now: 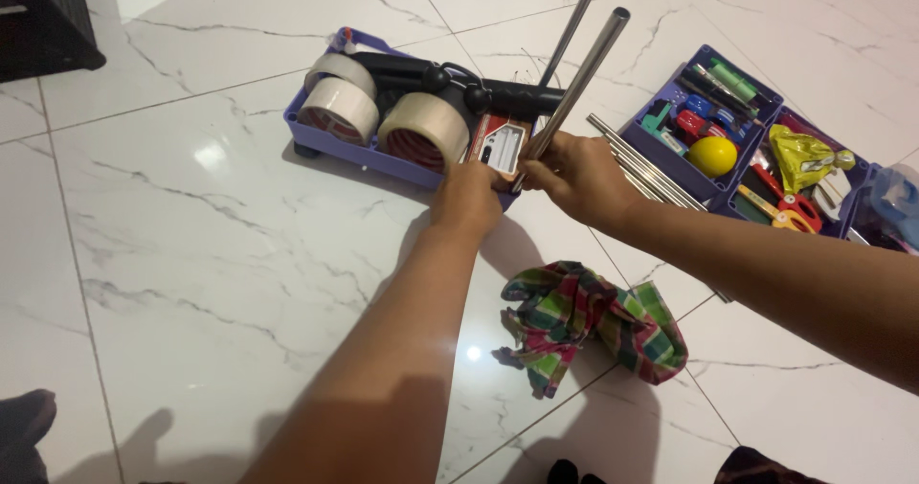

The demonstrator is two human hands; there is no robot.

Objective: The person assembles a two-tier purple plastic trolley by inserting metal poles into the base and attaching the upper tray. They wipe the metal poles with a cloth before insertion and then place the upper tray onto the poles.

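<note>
While I kneel over the white marbled floor (191,254), the far left of my view shows a dark piece of furniture (43,20) at the top corner. Moving right, a long purple tray (321,139) lies on the tiles with three rolls of clear packing tape (421,128) lying side by side in it, their reddish cores facing me, and black tube-shaped things behind them. At the tray's right end sits a small flat package (505,145), a red and white card with a clear window.

My left hand (469,197) rests right at that end of the tray, knuckles up, fingers curled down over the tray's edge just beside the package; I cannot tell whether they pinch anything. Touching it on the right, my right hand (574,173) is closed in a fist around a shiny metal rod (579,82), which rises tilted up and away to the right from my grip. A second thin rod (572,24) stands just behind it, running out of the top of the view.

Below my hands, a crumpled plaid cloth (584,321) in green, red and yellow lies on the floor. Right of my fist, more metal rods (646,168) lie flat in a bundle. Further right, a purple compartment box (704,187) holds a yellow ball (713,156), green, blue and red small items, a yellow-green packet (799,154) and scissors with red and yellow handles (780,211).
</note>
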